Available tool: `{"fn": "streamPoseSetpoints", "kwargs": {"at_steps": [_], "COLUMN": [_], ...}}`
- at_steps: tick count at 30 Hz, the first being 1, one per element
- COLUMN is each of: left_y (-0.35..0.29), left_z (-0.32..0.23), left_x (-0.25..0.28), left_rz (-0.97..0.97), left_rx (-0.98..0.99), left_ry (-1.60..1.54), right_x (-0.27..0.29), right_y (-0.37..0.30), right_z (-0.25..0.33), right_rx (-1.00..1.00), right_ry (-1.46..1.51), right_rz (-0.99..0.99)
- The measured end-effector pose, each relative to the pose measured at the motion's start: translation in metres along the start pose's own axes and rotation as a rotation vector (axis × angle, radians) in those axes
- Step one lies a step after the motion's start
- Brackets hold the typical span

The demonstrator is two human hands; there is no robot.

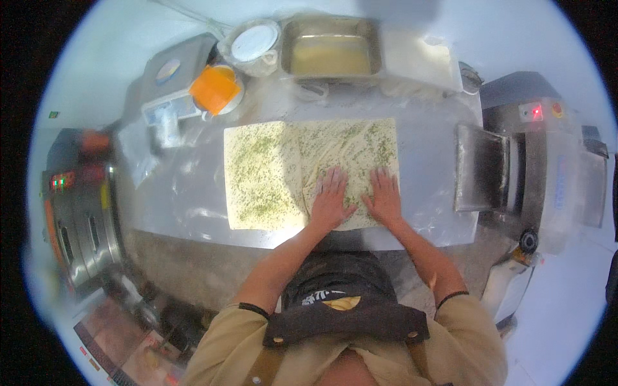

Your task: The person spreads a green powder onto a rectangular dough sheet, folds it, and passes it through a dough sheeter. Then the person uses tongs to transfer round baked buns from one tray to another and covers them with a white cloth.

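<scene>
A wide rectangular sheet of pale dough (261,174) speckled with green bits, perhaps chopped herbs, lies flat on the metal worktable (187,186). Its right half looks wrinkled, with a line down the middle. Both palms rest on that right half, near its front edge. My left hand (331,198) lies just right of the middle line, fingers stretched forward. Close to the sheet's right edge is my right hand (383,195), its fingers spread and its thumb turned inward. Neither hand grips anything.
Along the back stand a grey scale (177,74), an orange scraper-like piece (214,90) on a round container, a white-lidded tub (255,44) and a metal pan (331,74) with yellowish contents. At the right, a machine (534,148) with a flat metal shelf adjoins the table. An oven-like unit (84,225) stands left.
</scene>
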State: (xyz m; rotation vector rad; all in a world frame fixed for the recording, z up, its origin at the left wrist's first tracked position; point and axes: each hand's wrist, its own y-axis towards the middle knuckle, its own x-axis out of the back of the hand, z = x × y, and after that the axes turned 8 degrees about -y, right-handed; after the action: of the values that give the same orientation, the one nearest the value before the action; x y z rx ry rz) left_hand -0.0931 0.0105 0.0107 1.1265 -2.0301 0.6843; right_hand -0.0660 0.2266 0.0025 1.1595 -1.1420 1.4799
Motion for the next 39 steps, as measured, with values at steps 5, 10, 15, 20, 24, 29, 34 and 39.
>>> {"fn": "streamPoseSetpoints", "kwargs": {"at_steps": [5,10,15,20,24,29,34,39], "left_y": [-0.009,-0.03,-0.104,-0.139,-0.117,-0.106,-0.113,-0.116], "left_z": [0.007,0.019,0.106,0.144,0.142,0.145,0.155,0.162], "left_x": [-0.001,0.023,0.059,0.105,0.089,0.104,0.1,0.107], "left_rz": [-0.007,-0.068,-0.507,-0.459,-0.539,-0.395,-0.375,-0.445], "left_rx": [-0.029,0.148,0.608,0.773,0.667,0.78,0.718,0.595], "left_ry": [0.004,-0.001,0.063,0.115,0.118,-0.001,-0.029,-0.113], "right_x": [-0.002,0.002,0.028,0.025,0.023,0.0,-0.013,0.01], "right_y": [-0.025,-0.016,0.035,0.115,0.197,0.273,0.291,0.298], "right_z": [0.008,0.019,0.092,0.196,0.27,0.327,0.335,0.32], "right_rx": [-0.013,-0.066,0.098,0.427,0.665,0.824,0.829,0.888], "right_ry": [0.046,0.045,0.159,0.218,0.149,0.179,0.049,0.044], "right_rz": [-0.018,0.043,-0.036,-0.12,-0.13,-0.216,-0.077,0.053]}}
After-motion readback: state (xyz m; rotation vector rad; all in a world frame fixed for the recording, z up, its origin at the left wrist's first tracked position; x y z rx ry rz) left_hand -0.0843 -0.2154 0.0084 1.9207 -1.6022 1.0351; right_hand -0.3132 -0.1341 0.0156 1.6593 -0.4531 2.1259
